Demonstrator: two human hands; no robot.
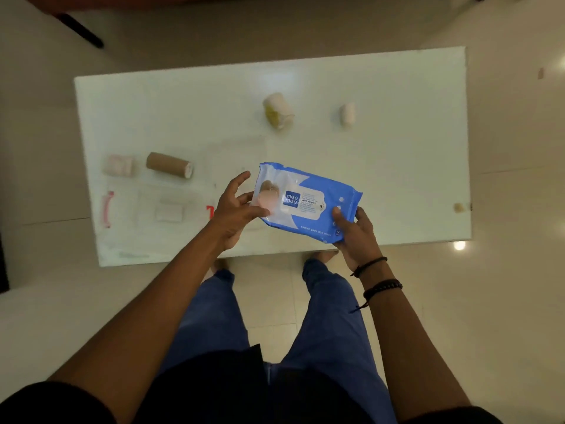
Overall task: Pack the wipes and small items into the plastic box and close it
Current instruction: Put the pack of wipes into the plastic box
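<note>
A blue and white pack of wet wipes is held above the front of the white table. My right hand grips its right end from below. My left hand touches its left end, thumb on top and fingers spread. A clear plastic box with red clips lies at the table's front left, faint, with a small white item in it. On the table lie a brown bandage roll, a pink roll, a white and yellow roll and a small white roll.
A clear flat lid or sheet lies mid-table, barely visible. A small tan bit sits at the table's right edge. My legs in blue trousers stand at the front edge. Tiled floor surrounds the table.
</note>
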